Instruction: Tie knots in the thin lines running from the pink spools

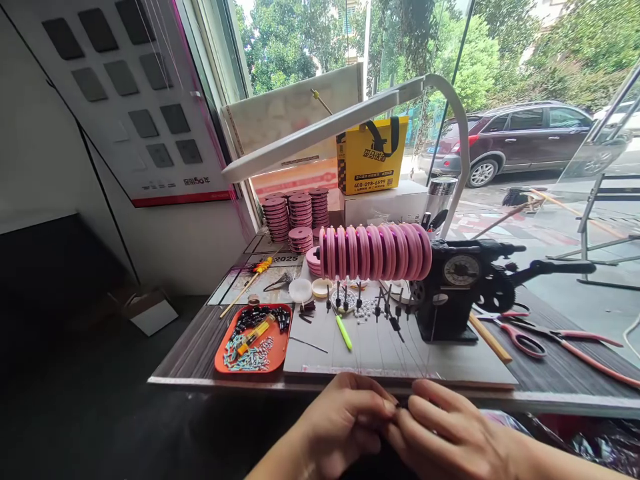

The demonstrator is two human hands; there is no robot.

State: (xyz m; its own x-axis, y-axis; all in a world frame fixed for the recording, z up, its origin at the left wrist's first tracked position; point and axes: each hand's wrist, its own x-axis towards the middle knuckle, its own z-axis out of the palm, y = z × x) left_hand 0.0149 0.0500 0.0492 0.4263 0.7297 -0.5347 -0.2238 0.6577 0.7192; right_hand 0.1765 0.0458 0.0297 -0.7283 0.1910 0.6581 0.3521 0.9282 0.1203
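My left hand and my right hand meet just below the table's front edge, fingertips pinched together on a tiny dark item I cannot make out, perhaps on a thin line. Thin lines run from the hands up across the grey mat to a row of pink spools mounted on a black hand-crank winder. Small black clips hang on the lines under the spools.
An orange tray of small beads and parts sits at the left. A green pen, red scissors, red pliers, stacked pink spools, a yellow bag and a white desk lamp are around.
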